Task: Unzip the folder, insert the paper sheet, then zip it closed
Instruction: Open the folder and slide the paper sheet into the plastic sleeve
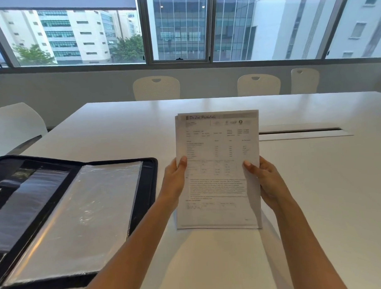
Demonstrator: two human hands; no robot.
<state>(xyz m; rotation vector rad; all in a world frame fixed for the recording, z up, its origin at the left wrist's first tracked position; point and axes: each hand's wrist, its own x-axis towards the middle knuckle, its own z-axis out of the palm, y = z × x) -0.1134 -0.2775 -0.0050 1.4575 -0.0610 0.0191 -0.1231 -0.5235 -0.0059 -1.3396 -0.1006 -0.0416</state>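
From the head camera, both hands hold a printed paper sheet [217, 171] upright over the white table [316, 183], its lower edge at or just above the tabletop. The left hand [174, 181] grips the sheet's left edge, thumb pressed on the printed face and the other fingers hidden behind. The right hand [266, 180] pinches the right edge the same way, thumb in front. More than one sheet edge shows at the top corner. To the left lies the dark zip folder [79, 213], unzipped and spread flat, with clear plastic sleeves [84, 217] exposed inside. White chairs [156, 88] stand along the table's far side beneath a window.
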